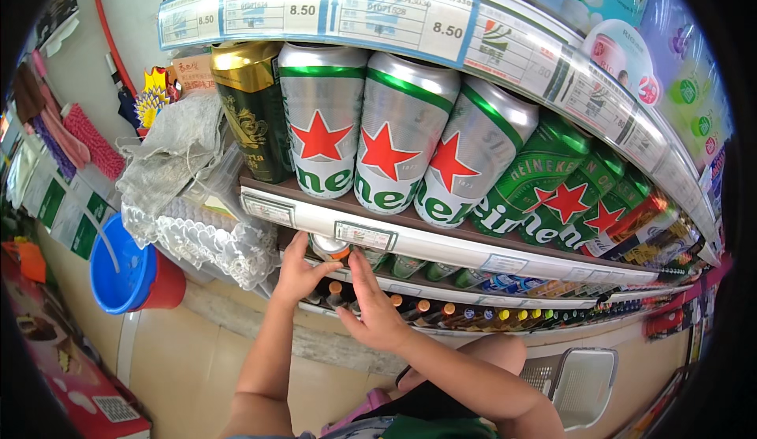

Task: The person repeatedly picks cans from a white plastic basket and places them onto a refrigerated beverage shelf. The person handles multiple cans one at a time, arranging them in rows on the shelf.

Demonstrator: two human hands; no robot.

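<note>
Both hands reach in at the shelf level below the row of large beer cans. My left hand (300, 270) is at the left side of a can with a silver top and an orange patch (329, 247); its fingertips go out of sight under the shelf edge. My right hand (374, 309) is raised just right of that can, fingers extended and apart. Whether either hand touches the can is unclear. Above stand silver Heineken cans (324, 122), a dark can with a gold top (251, 107) and green Heineken cans (535, 173).
Below run bottles with coloured caps (423, 309). At left, a grey cloth (171, 143) and white lace (216, 249) cover stacked things beside blue and red buckets (124, 267). A grey plastic basket (582, 386) stands on the floor at right. Price labels line the shelf edge (437, 247).
</note>
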